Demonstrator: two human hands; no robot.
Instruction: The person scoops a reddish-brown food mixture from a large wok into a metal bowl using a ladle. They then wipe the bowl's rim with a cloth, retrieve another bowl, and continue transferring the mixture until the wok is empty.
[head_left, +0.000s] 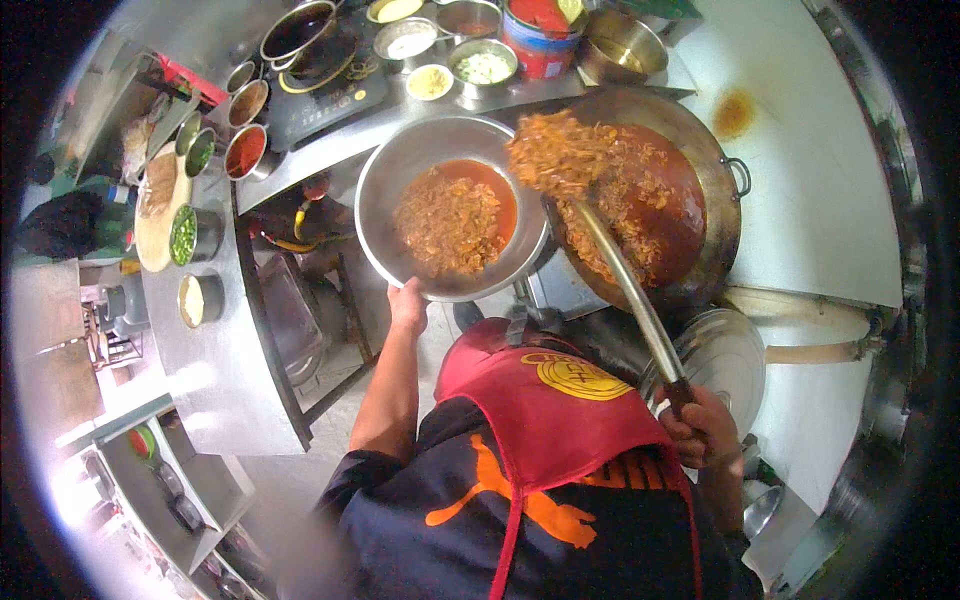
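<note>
My left hand (409, 306) grips the near rim of a large steel bowl (379, 202), which holds minced-looking food in red oil (450, 221). My right hand (697, 429) is closed around the dark grip of a long-handled metal ladle (626, 277). Its head, hidden under a heap of the same food (559, 154), is above the gap between the bowl and a big wok (720, 225). Red, oily sauce with more of the food (660, 180) fills much of the wok, right of the bowl.
Several small bowls of ingredients, a large can (536, 45) and a steel pot (622, 49) line the back counter. An induction cooker (322, 101) with a pot stands at back left. A steel table (217, 375) bears more containers. A round lid (720, 360) leans below the wok.
</note>
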